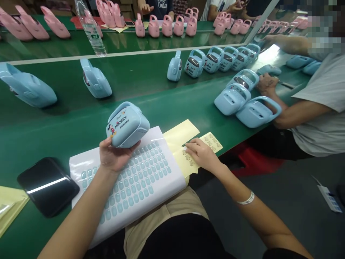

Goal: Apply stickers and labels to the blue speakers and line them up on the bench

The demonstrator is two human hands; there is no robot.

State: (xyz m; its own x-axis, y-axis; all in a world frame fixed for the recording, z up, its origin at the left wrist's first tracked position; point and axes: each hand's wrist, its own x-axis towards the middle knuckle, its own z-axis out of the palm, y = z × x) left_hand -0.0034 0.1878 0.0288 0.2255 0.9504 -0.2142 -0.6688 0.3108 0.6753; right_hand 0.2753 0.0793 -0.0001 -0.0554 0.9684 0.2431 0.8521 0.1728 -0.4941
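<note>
Pale blue case (128, 126): I logged it above the white sheet (87, 158), printed face toward my view, handle (125, 104) on the far side, long axis slanting up rightward. The half-curled left hand (114, 155) cupped it from beneath. The right hand (201, 153) touched the yellow label sheet (190, 162), fingers bunched; pinching, I couldn't tell. Case glossy, lettered MICKEY FRIENDS.

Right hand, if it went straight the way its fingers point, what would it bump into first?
The right hand would likely meet the yellow label sheet just beneath it first; if it passed above that, the white sticker sheet comes next. Its height is hard to judge.
</note>
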